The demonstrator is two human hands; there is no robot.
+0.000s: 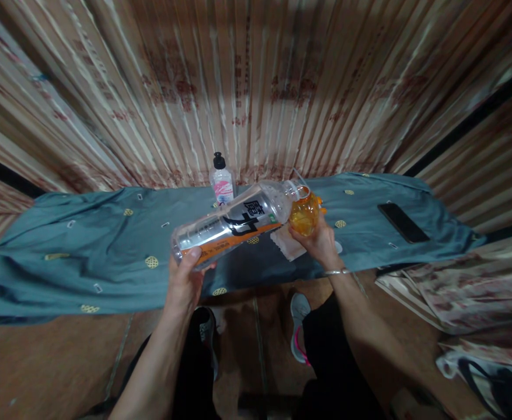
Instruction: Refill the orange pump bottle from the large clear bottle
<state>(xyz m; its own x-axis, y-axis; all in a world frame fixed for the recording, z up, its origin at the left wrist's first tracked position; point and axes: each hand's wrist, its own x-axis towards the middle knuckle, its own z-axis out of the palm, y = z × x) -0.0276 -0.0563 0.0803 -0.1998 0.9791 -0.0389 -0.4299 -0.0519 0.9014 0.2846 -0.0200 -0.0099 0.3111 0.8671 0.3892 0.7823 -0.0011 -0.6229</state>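
My left hand [189, 275] is closed round the base of a large clear plastic bottle [234, 223] with an orange and silver label. The bottle is tilted, its neck pointing right and up. My right hand [319, 238] is wrapped round a small rounded orange translucent container [305, 214]. The bottle's mouth meets the top of that container; whether anything flows between them I cannot tell. Behind the bottle stands a clear pump-style bottle [223, 184] with a black cap and a pink label. Under my right hand lies a pale tissue-like sheet [287, 245].
A teal patterned cloth [107, 245] covers the narrow table. A black phone [403, 222] lies toward its right end. Pleated floral curtains [247, 87] hang behind and at both sides. A dark bag [501, 385] is at the lower right.
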